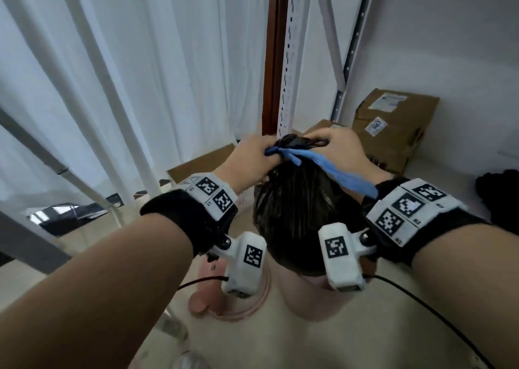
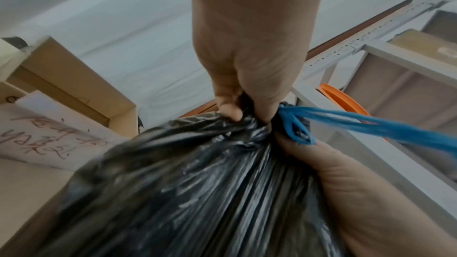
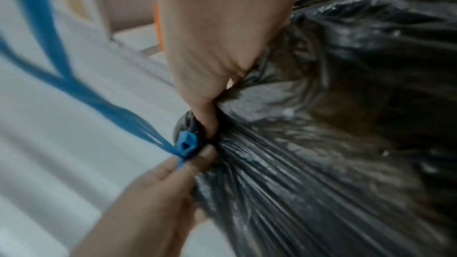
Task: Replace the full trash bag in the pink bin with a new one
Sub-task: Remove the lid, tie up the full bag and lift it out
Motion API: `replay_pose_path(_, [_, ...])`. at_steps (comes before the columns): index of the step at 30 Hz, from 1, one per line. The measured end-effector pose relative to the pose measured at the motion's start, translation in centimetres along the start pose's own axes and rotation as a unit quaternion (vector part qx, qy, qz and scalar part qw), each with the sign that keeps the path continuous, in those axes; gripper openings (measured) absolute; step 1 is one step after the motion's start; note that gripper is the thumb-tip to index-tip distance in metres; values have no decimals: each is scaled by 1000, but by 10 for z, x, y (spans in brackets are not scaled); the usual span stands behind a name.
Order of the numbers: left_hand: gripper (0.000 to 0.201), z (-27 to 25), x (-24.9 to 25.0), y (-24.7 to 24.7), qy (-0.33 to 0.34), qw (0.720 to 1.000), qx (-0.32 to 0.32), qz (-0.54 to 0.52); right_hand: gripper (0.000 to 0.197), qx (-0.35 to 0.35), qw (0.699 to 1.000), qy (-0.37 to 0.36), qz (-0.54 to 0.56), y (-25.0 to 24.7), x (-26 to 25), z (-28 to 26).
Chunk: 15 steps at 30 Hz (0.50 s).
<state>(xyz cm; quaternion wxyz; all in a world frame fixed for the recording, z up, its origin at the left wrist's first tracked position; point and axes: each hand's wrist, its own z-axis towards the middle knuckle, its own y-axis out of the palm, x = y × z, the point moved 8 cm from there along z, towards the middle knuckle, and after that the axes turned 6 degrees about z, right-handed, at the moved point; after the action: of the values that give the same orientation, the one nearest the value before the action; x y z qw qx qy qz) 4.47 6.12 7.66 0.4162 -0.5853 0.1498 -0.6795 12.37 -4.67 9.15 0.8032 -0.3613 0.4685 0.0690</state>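
Note:
A full black trash bag (image 1: 297, 208) hangs above the pink bin (image 1: 311, 281), its neck gathered tight. A blue drawstring (image 1: 331, 169) runs from the neck back toward my right wrist. My left hand (image 1: 252, 155) pinches the drawstring's knot at the neck, as the right wrist view shows where its fingers (image 3: 183, 163) meet the blue loop. My right hand (image 1: 331, 144) grips the bunched neck from the other side, thumb (image 3: 205, 120) pressed into the plastic. In the left wrist view the bag (image 2: 197, 183) fills the lower frame and the drawstring (image 2: 371, 126) stretches right.
Cardboard boxes (image 1: 393, 127) stand on the floor behind the bag, another box (image 1: 202, 163) to the left. White curtains (image 1: 112, 74) hang at left. A perforated metal shelf upright (image 1: 292, 60) rises behind. A black item (image 1: 500, 197) lies at the right edge. An orange round thing (image 2: 341, 99) sits under the shelf.

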Motion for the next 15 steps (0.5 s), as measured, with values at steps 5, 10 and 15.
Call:
replay_pose_path(5, [25, 21, -30, -31, -55, 997, 46, -28, 12, -38, 998, -21, -43, 24, -16, 37])
replay_pose_path(10, [14, 52, -32, -81, -75, 989, 113, -56, 27, -70, 977, -79, -186, 34, -47, 85])
replay_pose_path(15, [18, 85, -44, -120, -104, 983, 128, -76, 46, -82, 988, -55, -123, 58, -43, 136])
